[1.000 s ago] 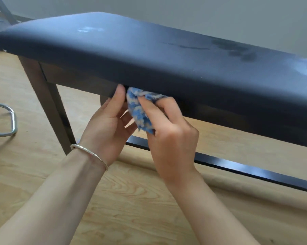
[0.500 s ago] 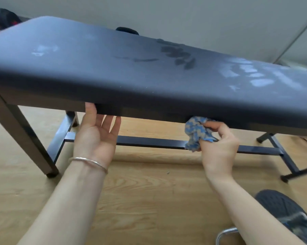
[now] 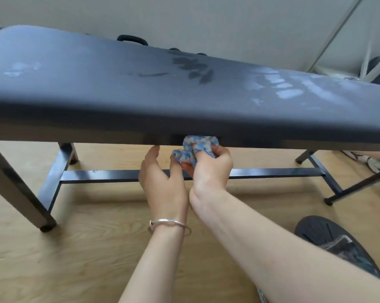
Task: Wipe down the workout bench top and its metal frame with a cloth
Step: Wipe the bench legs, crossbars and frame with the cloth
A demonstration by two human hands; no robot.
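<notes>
The dark padded bench top [image 3: 119,88] spans the view, with damp streaks and pale smears on it. Its black metal frame [image 3: 110,174] shows below: legs at both ends and a long low crossbar. My right hand [image 3: 208,167] is shut on a bunched blue-and-white cloth [image 3: 195,149], pressed against the underside of the bench's near edge. My left hand [image 3: 163,180], wearing a silver bangle, is right beside it with fingers apart; its fingertips reach the cloth and the bench's underside.
The bench stands on a light wooden floor [image 3: 75,259]. A dark sandal [image 3: 335,243] lies at the lower right. A second frame's leg [image 3: 355,189] slants in at the right, with shoes behind it. A grey wall runs behind.
My right hand has slid the cloth back left along the bench's underside. My left hand has moved right and now meets the cloth. The view has shifted slightly.
</notes>
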